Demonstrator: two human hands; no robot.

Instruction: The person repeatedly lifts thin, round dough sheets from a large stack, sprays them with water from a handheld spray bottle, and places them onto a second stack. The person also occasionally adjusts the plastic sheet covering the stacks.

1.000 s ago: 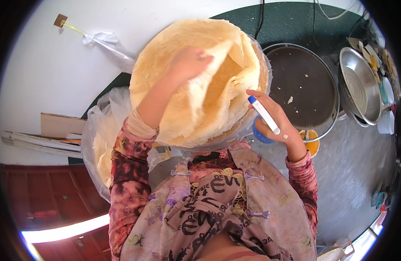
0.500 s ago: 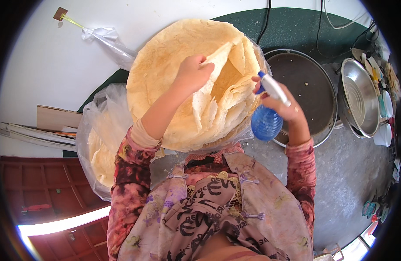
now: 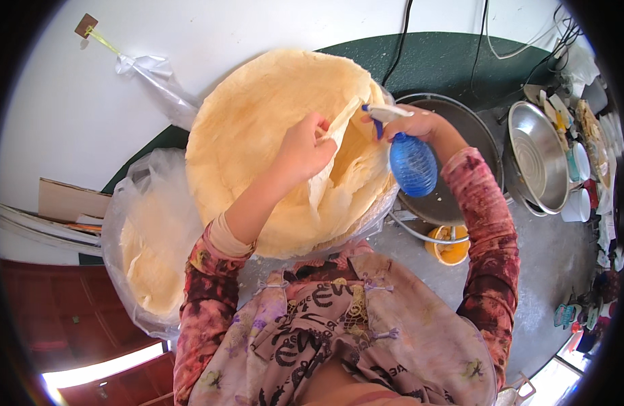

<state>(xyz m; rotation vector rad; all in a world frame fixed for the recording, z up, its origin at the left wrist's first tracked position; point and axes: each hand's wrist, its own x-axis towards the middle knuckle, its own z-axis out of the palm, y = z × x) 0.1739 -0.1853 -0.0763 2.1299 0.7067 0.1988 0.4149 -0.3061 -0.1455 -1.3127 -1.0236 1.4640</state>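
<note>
Currently, head view | left hand (image 3: 304, 150): pinching the raised edge of the top flatbread (image 3: 257, 128), on a round stack (image 3: 359, 222) | right hand (image 3: 419, 124): gripping a blue spray bottle (image 3: 412, 168), nozzle facing the opened fold | dark griddle (image 3: 442, 200): right of the stack

Lettering I can make out rn is on the cloth (image 3: 302, 336) at the person's front: brownish-mauve fabric, all bunched up, w/ bold black print (image 3: 322, 298) on it. Mix of big chars + smaller ones, set at diff angles, n the folds cut thru a bunch of them, so tbh it's bits of words at most. Clutter (image 3: 606, 203) along the far right edge is too small/blurry to tell.
</note>
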